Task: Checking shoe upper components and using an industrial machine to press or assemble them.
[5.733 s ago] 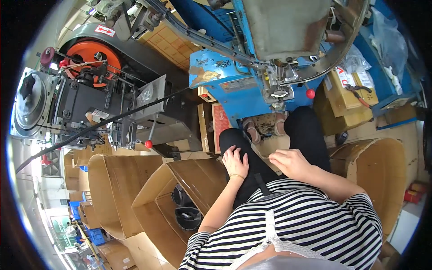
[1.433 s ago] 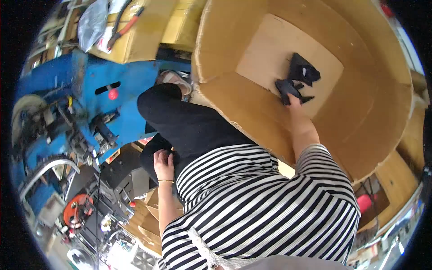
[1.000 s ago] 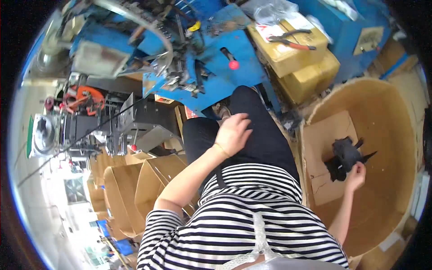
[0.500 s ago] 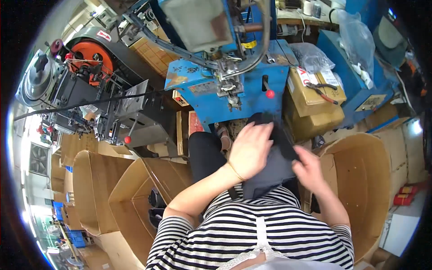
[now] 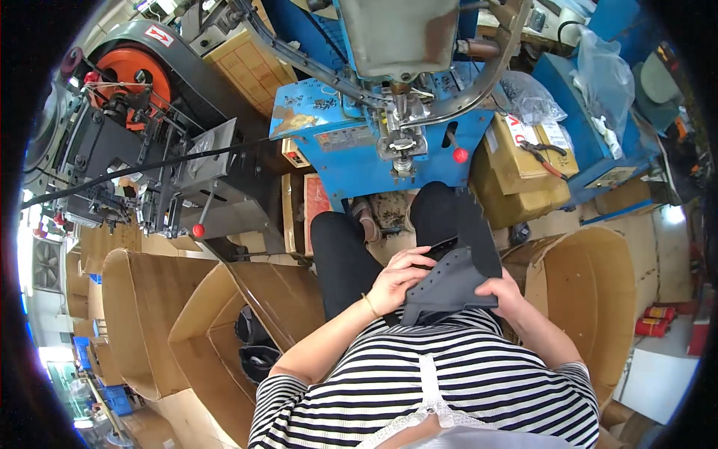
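Observation:
A black shoe upper (image 5: 447,283) with a row of small holes along its edge lies over my lap, its long dark flap pointing toward the machine. My right hand (image 5: 505,293) grips its right side, the thumb on top and the other fingers hidden beneath. On the left edge, close to the holes, the fingers of my left hand (image 5: 394,283) are closed on the upper. Beyond my knees stands a blue eyelet press (image 5: 351,161), its metal setting head (image 5: 404,146) above the upper and apart from it.
Open cardboard boxes stand left (image 5: 213,329) and right (image 5: 591,299) of me; dark pieces (image 5: 258,359) lie in the left one. Pliers (image 5: 544,159) rest on a taped carton (image 5: 523,176). A red-knobbed lever (image 5: 460,155) juts from the press. Another machine (image 5: 127,150) fills the left.
My left hand has drawn back from over the upper to its left edge, uncovering the row of holes. The view has shifted slightly, and my right hand keeps its side.

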